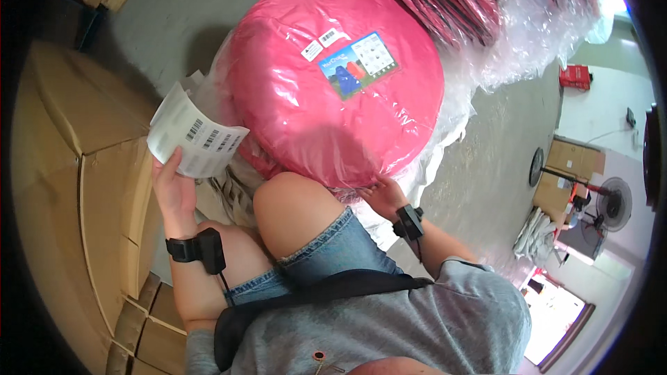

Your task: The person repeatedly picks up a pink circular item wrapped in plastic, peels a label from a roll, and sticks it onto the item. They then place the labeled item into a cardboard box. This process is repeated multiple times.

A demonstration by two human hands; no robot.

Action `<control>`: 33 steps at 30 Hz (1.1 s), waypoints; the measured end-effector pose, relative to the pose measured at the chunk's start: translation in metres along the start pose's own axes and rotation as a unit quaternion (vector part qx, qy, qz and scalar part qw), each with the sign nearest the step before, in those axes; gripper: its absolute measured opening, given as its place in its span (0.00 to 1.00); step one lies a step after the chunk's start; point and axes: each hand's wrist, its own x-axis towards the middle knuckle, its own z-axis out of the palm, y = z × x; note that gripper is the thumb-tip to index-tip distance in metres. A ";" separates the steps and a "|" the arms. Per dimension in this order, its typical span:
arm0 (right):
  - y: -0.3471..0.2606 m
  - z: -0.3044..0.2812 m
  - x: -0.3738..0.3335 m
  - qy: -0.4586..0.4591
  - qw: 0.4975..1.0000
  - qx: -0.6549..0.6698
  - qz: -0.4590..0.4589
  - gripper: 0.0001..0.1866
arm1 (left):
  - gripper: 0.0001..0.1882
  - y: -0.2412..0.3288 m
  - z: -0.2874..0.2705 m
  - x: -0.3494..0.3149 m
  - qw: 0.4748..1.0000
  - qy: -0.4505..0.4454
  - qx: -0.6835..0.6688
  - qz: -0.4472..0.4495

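My left hand (175,191) is closed on a curled white sheet of barcode labels (198,137), with the thumb over its lower edge. In front of my knees lies a large, flat, round pink package (285,104) in clear plastic. A printed picture card (356,66) shows on its top, with two small white stickers beside it; one is a barcode sticker (328,37). At the near right rim of the package, my right hand (386,196) has its fingers bent around the edge. Some of those fingertips are hidden by the rim.
Stacked cardboard boxes (104,187) rise close on my left. More pink packages (451,0) in clear plastic lie at the far right. Loose clear plastic (511,62) spreads below them. Along the right wall stand a fan (615,205) and more cardboard boxes (556,191).
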 end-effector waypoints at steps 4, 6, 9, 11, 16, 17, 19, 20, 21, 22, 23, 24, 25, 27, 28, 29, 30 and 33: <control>0.021 0.038 0.015 0.112 0.987 0.067 -0.096 0.24 | 0.23 -0.004 0.003 0.006 1.000 -0.017 0.020 -0.016; 0.016 0.034 0.008 0.024 0.990 0.091 -0.106 0.26 | 0.24 -0.003 0.007 0.004 0.999 -0.022 0.017 -0.019; 0.002 0.048 -0.009 -0.046 0.988 0.088 -0.119 0.31 | 0.25 -0.003 0.007 0.003 0.999 -0.024 0.011 -0.030; -0.010 0.069 -0.026 -0.101 0.982 0.073 -0.139 0.31 | 0.25 0.000 0.010 -0.001 1.000 -0.023 -0.003 -0.015; -0.048 0.135 -0.046 -0.050 0.986 0.101 -0.124 0.26 | 0.27 0.003 0.020 -0.032 0.999 -0.019 -0.030 0.038; -0.049 0.129 -0.032 -0.016 0.986 0.103 -0.134 0.25 | 0.26 0.008 0.029 -0.042 0.999 -0.004 -0.022 0.045; -0.047 0.134 -0.010 0.046 0.982 0.105 -0.150 0.21 | 0.26 0.028 0.044 -0.063 0.999 0.010 0.002 0.043; -0.045 0.166 -0.029 0.178 0.976 0.024 -0.121 0.12 | 0.25 0.043 0.046 -0.078 0.999 0.012 0.018 0.038; -0.049 0.179 -0.034 0.140 0.980 0.038 -0.139 0.10 | 0.25 0.060 0.048 -0.094 0.999 0.016 0.034 0.033; -0.057 0.184 -0.034 0.101 0.981 0.055 -0.154 0.08 | 0.24 0.081 0.054 -0.110 0.997 0.009 0.065 0.050; -0.068 0.183 -0.031 0.065 0.981 0.074 -0.165 0.06 | 0.24 0.102 0.062 -0.129 0.993 0.005 0.097 0.064; -0.095 0.171 -0.023 0.033 0.983 0.083 -0.159 0.04 | 0.23 0.124 0.068 -0.148 0.989 0.000 0.131 0.073; -0.109 0.186 -0.040 0.003 0.986 0.062 -0.152 0.04 | 0.23 0.148 0.071 -0.169 0.984 -0.001 0.157 0.078; -0.131 0.243 -0.117 -0.053 0.987 -0.014 -0.152 0.06 | 0.23 0.187 0.078 -0.211 0.976 -0.006 0.197 0.093; -0.132 0.270 -0.174 -0.063 0.985 -0.007 -0.162 0.09 | 0.22 0.207 0.079 -0.233 0.965 -0.005 0.243 0.101; -0.134 0.295 -0.220 -0.080 0.982 -0.006 -0.170 0.12 | 0.22 0.227 0.085 -0.254 0.954 0.013 0.285 0.089; -0.138 0.311 -0.254 -0.101 0.972 0.018 -0.211 0.14 | 0.21 0.247 0.092 -0.279 0.941 0.034 0.327 0.074; -0.176 0.316 -0.357 -0.078 0.960 0.031 -0.267 0.17 | 0.20 0.301 0.113 -0.340 0.922 0.084 0.375 0.058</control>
